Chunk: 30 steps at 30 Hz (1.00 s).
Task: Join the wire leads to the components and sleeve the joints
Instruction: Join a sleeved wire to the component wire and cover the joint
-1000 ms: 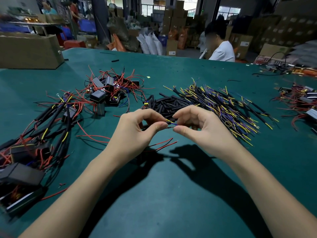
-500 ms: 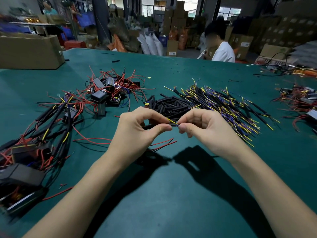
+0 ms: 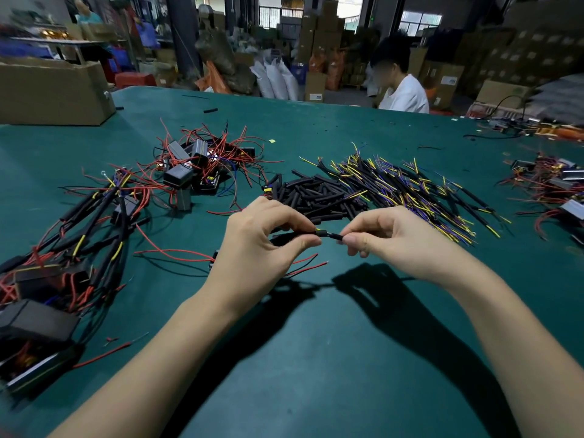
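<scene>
Room: a warehouse floor stacked with brown cardboard cartons (image 3: 319, 42); a person in a white top (image 3: 406, 96) sits at the far edge.
Surface: a wide green felt-covered table (image 3: 316, 358), with a loose heap of black components trailing red wires (image 3: 202, 165) at far left.
Stock: a pile of short black sleeve tubes (image 3: 316, 194) lies beside a spread of yellow and purple wire leads (image 3: 410, 191), just beyond the hands.
Change: half a second ago a bare yellow lead showed between the fingertips; now a short black sleeve piece (image 3: 331, 234) covers that spot, held above the table.
Meaning: the joint looks nearly sleeved.
Left hand (image 3: 262, 241): thumb and forefinger pinch the sleeve's left end.
Right hand (image 3: 392, 238): fingertips pinch its right end.
</scene>
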Each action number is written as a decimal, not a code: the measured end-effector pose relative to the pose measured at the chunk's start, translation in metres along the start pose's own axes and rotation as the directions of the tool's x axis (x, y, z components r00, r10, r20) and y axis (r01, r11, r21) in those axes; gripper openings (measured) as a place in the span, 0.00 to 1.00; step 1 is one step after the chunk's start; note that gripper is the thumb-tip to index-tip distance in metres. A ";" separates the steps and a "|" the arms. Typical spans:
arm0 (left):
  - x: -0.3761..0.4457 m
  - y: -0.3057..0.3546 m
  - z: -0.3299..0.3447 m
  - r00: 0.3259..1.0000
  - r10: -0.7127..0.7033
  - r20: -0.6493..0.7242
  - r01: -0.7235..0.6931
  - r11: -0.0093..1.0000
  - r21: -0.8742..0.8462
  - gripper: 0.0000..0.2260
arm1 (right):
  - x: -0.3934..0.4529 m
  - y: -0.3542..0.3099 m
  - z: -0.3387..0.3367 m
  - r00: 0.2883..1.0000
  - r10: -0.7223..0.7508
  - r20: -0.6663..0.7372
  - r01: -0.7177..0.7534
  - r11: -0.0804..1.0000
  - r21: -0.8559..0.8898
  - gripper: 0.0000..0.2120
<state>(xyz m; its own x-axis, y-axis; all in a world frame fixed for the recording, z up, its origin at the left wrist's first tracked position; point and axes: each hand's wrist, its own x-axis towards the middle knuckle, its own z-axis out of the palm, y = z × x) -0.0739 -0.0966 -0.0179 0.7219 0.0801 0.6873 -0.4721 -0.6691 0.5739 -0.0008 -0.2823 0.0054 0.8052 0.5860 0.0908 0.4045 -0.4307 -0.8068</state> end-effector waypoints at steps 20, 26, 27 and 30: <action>0.017 -0.007 -0.032 0.972 -0.233 0.037 0.235 0.971 -0.051 0.06 | 0.004 0.013 0.003 0.962 -0.269 -0.051 0.247 0.933 -0.263 0.07; 0.013 -0.024 -0.043 0.769 -0.426 0.477 0.341 0.904 0.258 0.08 | 0.004 0.015 0.004 0.930 -0.364 -0.044 0.313 0.852 -0.420 0.08; 0.012 -0.024 -0.041 0.762 -0.423 0.490 0.335 0.905 0.261 0.07 | 0.004 0.016 0.003 0.921 -0.386 -0.048 0.326 0.833 -0.448 0.08; 0.012 -0.026 -0.038 0.791 -0.394 0.468 0.363 0.918 0.160 0.03 | 0.004 0.015 0.004 0.901 -0.430 -0.054 0.353 0.801 -0.483 0.07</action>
<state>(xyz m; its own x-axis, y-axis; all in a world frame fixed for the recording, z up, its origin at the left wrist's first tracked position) -0.0723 -0.0501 -0.0072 0.9938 -0.0182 0.1093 -0.0904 -0.7035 0.7050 0.0062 -0.2835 -0.0085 0.5753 0.6761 0.4603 0.8179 -0.4697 -0.3323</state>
